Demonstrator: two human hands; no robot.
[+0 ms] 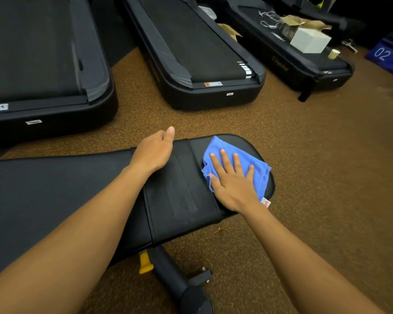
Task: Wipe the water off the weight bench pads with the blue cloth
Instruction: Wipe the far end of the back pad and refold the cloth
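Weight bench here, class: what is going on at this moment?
A person is wiping a black padded weight bench. The right hand presses flat, fingers spread, on a crumpled blue cloth lying on the rounded end pad. The left hand rests on the bench's far edge beside it, steadying. Black treadmills stand behind on brown speckled flooring.

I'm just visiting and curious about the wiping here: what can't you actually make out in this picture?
- Head view: water on the bench pad can't be made out; the black surface is too dark.
- The pad under the blue cloth is hidden by the cloth and right hand.
- The left hand fingers curl over the far edge, out of sight.
- The bench's left end is cut off by the frame.
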